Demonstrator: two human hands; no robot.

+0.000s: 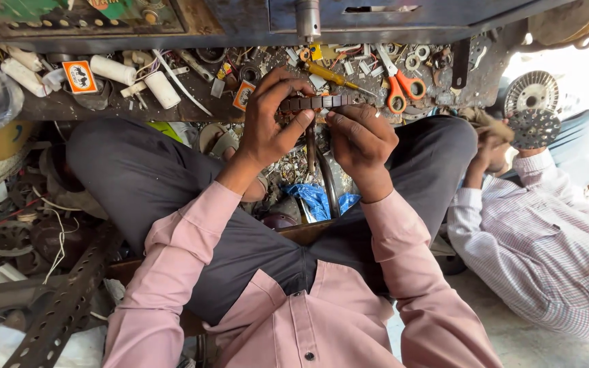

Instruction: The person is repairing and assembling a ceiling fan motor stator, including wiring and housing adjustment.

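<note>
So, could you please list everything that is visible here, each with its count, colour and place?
toothed metal strip: one, dark, held between both hands
scissors: one, orange handles, cluttered bench, right of the hands
screwdriver: one, yellow handle, bench behind the hands
white cylinders: several, bench, left
blue plastic: one piece, between the knees
perforated metal bar: one, dark, floor, lower left
slotted discs: two, grey, with the co-worker
co-worker: one, checked shirt, right
left hand: fingers on the strip
right hand: fingers on the strip
</note>
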